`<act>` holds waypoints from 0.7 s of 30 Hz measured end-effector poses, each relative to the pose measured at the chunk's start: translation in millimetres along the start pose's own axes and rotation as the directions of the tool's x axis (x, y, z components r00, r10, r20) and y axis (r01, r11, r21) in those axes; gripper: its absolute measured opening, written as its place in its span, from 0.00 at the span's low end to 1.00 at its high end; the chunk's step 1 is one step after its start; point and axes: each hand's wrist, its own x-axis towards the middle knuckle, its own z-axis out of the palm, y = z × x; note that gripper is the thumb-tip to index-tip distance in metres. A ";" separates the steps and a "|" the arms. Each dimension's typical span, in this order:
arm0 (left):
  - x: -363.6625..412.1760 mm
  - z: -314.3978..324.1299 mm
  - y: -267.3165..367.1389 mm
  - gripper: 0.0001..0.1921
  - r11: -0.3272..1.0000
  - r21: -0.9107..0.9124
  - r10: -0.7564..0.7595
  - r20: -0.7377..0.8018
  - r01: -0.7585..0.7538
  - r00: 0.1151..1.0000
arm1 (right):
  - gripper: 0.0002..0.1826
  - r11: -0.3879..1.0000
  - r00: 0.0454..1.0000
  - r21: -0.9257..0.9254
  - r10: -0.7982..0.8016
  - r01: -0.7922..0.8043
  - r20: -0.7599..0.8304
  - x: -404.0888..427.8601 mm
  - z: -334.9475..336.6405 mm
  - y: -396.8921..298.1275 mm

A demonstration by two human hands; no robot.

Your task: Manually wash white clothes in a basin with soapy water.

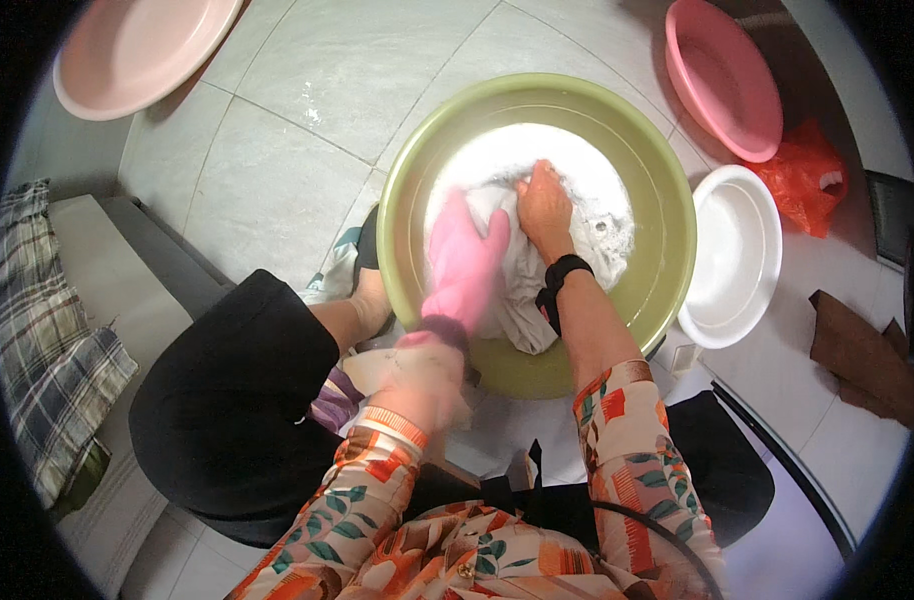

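A large green plastic basin [536,379] stands in front of me, with white suds [494,146] and a wet white cloth [528,319] in it. My left hand [464,240] wears a pink rubber glove and lies over the left part of the cloth, its thumb apart from the fingers; it is blurred, and its grip cannot be made out. My right hand [545,206] is bare, with a black band at the wrist. Its fingers are closed on the cloth among the suds, right of the gloved hand.
A white basin [734,259] stands close on the right, with a pink basin [727,82] and a red plastic bag [802,180] beyond. A pale pink basin [138,56] is at the upper left. Plaid cloth [52,337] hangs over a grey seat at left; brown cloth [858,352] lies at right.
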 end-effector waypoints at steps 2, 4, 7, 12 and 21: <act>2.6 3.3 -2.5 0.36 1.000 0.007 0.003 -0.002 -0.003 1.000 | 0.18 0.989 0.995 -0.146 0.043 -0.029 0.092 8.2 1.2 3.4; -2.4 -9.5 4.3 0.28 0.966 -0.251 -0.046 0.092 0.068 0.995 | 0.17 0.964 0.985 -0.257 -0.019 0.063 0.172 7.4 1.2 3.2; -2.3 18.5 -21.1 0.34 0.937 -0.342 -0.077 -0.003 0.072 0.997 | 0.18 0.996 0.975 -0.044 0.084 -0.076 0.206 22.7 -22.9 10.5; -0.2 -4.3 -38.4 0.30 0.545 -0.812 -0.132 0.160 0.207 0.978 | 0.17 0.808 0.896 0.590 -0.269 0.010 0.353 -39.0 -99.3 -24.4; -71.9 -10.2 38.3 0.21 0.651 -0.668 -0.029 0.453 0.361 0.891 | 0.16 0.896 0.996 0.442 -0.007 0.044 -0.084 -144.2 -111.3 -36.5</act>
